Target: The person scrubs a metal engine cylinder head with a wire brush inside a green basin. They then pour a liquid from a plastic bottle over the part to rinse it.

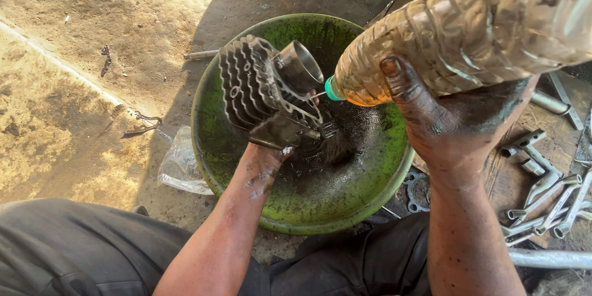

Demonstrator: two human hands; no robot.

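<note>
Head cam: my left hand [266,155] grips the finned engine cylinder [262,89] from underneath over the green basin [213,148]. Heavy, rigid, oily, so fins give best purchase. My right hand [453,117] is wrapped around the tilted plastic bottle [468,31], which looks slick and squashy.

Roadside repair workshop, dirt floor [92,37], scattered socket wrenches [546,203], oily green basin [213,148], gasket [418,190]
</note>
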